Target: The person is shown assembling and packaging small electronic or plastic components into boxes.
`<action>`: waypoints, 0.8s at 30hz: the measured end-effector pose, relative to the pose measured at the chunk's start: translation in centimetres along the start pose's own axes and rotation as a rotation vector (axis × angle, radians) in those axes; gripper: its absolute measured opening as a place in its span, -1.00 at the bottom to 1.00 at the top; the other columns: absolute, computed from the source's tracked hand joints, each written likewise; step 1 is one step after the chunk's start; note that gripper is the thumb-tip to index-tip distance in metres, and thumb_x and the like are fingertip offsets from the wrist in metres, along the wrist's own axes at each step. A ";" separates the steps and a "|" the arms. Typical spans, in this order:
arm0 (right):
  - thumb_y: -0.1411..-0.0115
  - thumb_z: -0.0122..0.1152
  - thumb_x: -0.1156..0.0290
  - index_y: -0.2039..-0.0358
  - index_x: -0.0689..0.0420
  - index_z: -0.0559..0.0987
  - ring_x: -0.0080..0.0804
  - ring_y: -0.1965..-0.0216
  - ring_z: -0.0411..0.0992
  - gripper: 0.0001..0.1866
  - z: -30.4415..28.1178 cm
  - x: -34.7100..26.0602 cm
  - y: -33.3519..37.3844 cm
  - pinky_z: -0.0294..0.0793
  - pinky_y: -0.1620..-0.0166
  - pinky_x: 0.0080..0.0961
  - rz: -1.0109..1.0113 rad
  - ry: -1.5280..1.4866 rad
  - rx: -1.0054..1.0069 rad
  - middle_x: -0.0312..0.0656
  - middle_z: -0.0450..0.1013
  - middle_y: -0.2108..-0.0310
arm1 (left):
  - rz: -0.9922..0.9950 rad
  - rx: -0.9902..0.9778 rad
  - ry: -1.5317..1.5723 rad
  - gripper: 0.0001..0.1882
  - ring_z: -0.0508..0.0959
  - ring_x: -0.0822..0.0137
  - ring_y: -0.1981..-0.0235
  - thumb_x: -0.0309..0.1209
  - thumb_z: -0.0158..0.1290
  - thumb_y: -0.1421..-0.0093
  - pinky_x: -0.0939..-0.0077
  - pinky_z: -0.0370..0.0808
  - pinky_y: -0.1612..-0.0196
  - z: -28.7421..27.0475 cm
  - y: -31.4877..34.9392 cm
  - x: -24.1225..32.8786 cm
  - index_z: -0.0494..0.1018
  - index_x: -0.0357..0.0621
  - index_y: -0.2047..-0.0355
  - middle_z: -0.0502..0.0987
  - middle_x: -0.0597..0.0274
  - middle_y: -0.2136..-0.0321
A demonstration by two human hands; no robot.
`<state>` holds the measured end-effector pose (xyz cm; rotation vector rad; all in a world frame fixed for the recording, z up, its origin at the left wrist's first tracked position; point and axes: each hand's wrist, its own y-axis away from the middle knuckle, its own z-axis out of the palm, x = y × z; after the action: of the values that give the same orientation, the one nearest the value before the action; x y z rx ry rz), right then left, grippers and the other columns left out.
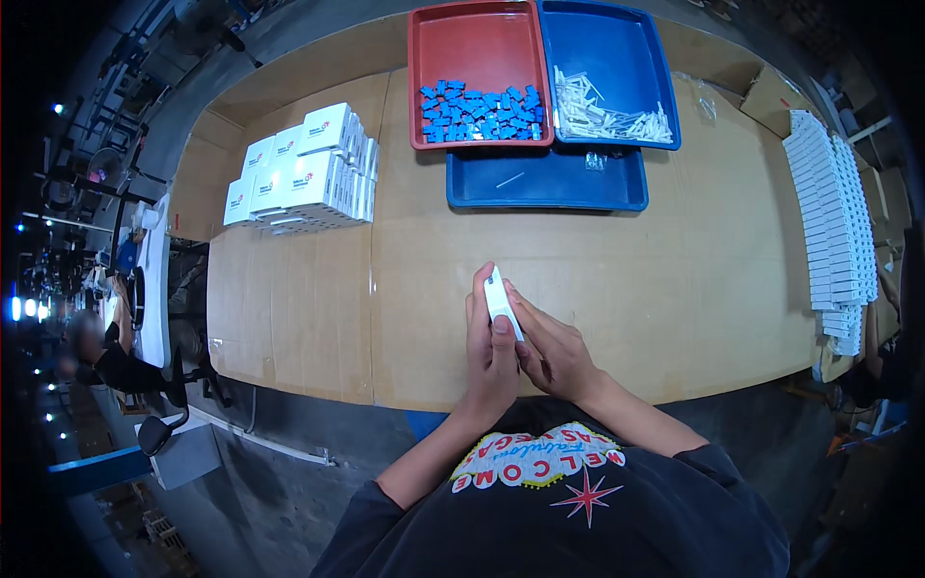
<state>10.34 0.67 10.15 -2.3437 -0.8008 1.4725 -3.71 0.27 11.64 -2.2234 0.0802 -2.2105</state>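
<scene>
A small white box (499, 301), seen along its narrow side, is held upright between both hands over the near middle of the cardboard-covered table. My left hand (488, 361) is closed round its left side, with the thumb against the face toward me. From the right, my right hand (559, 349) presses its fingers along the box's other side. Part of the box is hidden behind the fingers.
Neat stacks of white boxes stand at left (299, 183) and far right (831, 222). At the back, a red tray (474, 39) holds blue connector-like pieces (482, 116), a blue tray (607, 43) white plastic sticks (607, 114). Before them lies a shallower blue tray (549, 197).
</scene>
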 end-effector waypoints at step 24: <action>-0.49 0.12 0.37 -0.39 0.33 0.23 -0.35 -0.30 0.37 -0.43 0.6 -3.0 -2.5 0.43 -0.27 -0.39 0.693 -0.993 0.060 -0.02 0.41 -0.24 | 0.470 0.016 -0.044 0.12 0.23 -0.13 -0.36 0.34 -0.07 -0.33 0.04 0.17 -0.39 -0.2 -1.6 -1.7 -0.05 -0.50 -0.43 0.19 -0.30 -0.29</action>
<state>8.07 0.89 13.35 -1.8040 -0.0350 2.9659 -3.92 1.98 9.99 -1.9824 0.5224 -1.8985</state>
